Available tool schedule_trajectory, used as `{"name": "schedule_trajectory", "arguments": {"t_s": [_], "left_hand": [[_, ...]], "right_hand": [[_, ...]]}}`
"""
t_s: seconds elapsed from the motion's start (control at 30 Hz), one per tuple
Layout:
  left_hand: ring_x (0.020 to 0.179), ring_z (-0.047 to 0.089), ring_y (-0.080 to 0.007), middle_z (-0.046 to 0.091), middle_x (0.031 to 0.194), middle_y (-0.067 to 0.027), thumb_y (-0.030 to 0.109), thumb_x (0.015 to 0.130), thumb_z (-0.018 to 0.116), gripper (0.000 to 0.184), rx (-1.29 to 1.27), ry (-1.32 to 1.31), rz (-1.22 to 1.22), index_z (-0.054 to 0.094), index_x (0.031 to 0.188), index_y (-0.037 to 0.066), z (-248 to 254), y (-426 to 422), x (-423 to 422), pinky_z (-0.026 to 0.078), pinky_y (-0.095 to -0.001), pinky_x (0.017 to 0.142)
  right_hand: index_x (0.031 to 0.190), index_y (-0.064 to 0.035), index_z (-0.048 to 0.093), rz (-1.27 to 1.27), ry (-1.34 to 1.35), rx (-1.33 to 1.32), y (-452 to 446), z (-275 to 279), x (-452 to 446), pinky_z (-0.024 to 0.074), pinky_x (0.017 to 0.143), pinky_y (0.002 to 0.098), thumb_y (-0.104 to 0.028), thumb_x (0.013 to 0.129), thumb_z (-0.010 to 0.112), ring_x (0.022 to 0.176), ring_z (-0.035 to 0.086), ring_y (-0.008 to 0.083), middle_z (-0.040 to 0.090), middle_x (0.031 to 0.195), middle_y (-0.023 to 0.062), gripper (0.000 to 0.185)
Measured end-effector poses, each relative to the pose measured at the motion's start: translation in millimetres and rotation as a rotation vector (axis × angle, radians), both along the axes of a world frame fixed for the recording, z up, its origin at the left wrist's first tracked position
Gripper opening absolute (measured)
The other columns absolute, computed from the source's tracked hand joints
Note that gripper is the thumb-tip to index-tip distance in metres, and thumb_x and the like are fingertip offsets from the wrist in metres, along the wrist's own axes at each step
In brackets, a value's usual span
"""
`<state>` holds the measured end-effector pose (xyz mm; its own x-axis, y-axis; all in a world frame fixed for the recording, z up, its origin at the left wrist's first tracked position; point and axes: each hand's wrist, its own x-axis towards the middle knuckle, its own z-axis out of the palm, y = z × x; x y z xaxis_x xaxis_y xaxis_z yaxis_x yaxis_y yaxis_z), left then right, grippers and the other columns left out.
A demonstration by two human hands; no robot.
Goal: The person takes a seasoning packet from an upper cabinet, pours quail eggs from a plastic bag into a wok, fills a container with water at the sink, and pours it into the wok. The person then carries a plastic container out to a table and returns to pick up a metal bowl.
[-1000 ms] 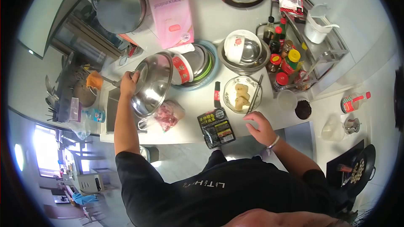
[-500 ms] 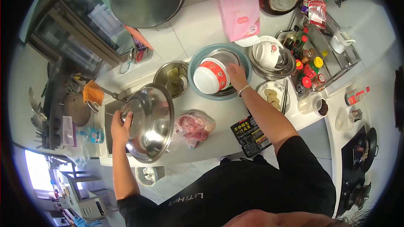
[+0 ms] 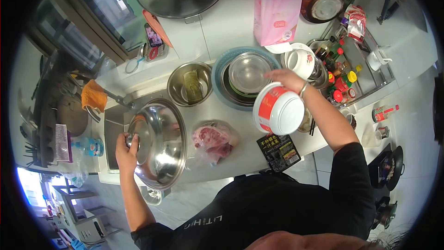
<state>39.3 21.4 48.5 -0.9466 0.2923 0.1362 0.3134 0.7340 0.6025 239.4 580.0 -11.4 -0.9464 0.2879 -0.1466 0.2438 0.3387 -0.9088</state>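
My left hand point(image 3: 126, 152) is closed on the knob of a large shiny steel lid point(image 3: 169, 141), holding it tilted over the sink side of the counter. My right hand point(image 3: 289, 80) grips a red-and-white tub point(image 3: 286, 113) at its upper rim; the tub tips with its white base towards me. Left of that hand, a blue basin point(image 3: 218, 76) holds nested metal bowls, with a steel bowl point(image 3: 249, 71) on top. Between my hands lies raw meat in a clear plastic bag point(image 3: 213, 140). A black printed packet point(image 3: 280, 152) rests near the counter's front edge, below the tub.
A steel bowl with a green bundle point(image 3: 192, 85) stands behind the meat. Sauce bottles point(image 3: 343, 81) crowd a rack at the right, beside stacked bowls point(image 3: 300, 62). A pink bag point(image 3: 277, 9) stands against the wall. The sink point(image 3: 113, 132) and faucet point(image 3: 121, 99) are at the left.
My right hand has lifted the tub out of the blue basin and brought it right and towards me, uncovering the steel bowl. The lid has shifted slightly left and down. The view has also shifted.
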Motion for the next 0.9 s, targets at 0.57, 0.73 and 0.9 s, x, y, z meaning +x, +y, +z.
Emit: {"name": "schedule_trajectory", "arguments": {"t_s": [0.57,0.73,0.9], "left_hand": [[0.072,0.057,-0.0214,0.062,0.084,-0.0118,0.031,0.088,0.068,0.033,-0.009,-0.051,-0.016,0.059,0.100,0.001,-5,18,0,0.046,-0.0326,0.069],[0.072,0.056,-0.0206,0.062,0.083,-0.0112,0.031,0.089,0.068,0.032,0.031,-0.028,-0.030,0.060,0.099,0.002,-10,22,-1,0.046,-0.0327,0.069],[0.073,0.057,-0.0218,0.062,0.083,-0.0117,0.033,0.088,0.069,0.035,0.085,-0.052,-0.040,0.060,0.099,0.001,-25,23,-12,0.046,-0.0330,0.071]], "right_hand": [[0.102,-0.0045,0.061,0.073,-0.221,0.673,-33,-39,-16,0.0501,0.080,0.0448,-0.012,0.084,0.063,0.089,0.066,0.0361,0.068,0.092,0.0185,0.020],[0.101,-0.0055,0.063,-0.037,0.026,0.516,-65,34,15,0.0517,0.066,0.0391,-0.017,0.090,0.063,0.068,0.065,0.0288,0.067,0.078,0.0132,0.016],[0.098,-0.0017,0.064,-0.334,0.072,-0.377,-48,40,54,0.0519,0.063,0.0281,-0.020,0.096,0.061,0.069,0.063,0.0121,0.066,0.078,0.0051,0.019]]}}
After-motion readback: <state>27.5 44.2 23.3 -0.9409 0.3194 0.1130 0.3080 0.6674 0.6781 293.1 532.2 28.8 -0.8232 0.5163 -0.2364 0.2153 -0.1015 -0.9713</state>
